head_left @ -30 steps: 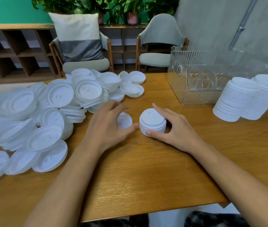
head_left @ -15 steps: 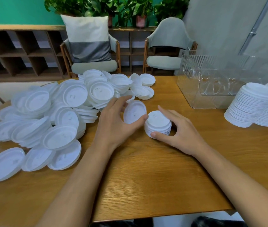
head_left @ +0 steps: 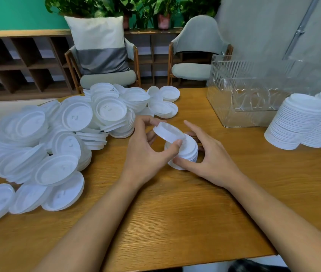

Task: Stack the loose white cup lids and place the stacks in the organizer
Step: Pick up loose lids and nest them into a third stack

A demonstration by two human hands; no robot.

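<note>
Pinching 1 thin round white plastic lid (head_left: 168, 132) by its rim with left hand (head_left: 146, 154), tilted just above short white lid stack (head_left: 189, 152) cupped in right hand (head_left: 212, 158). Likely featherlight, bendy, slick; best gripped at opposite rim edges.

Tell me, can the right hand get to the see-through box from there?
Probably yes. Only bare table lies between the right hand and the clear organizer. It would first have to let go of the small stack.
</note>
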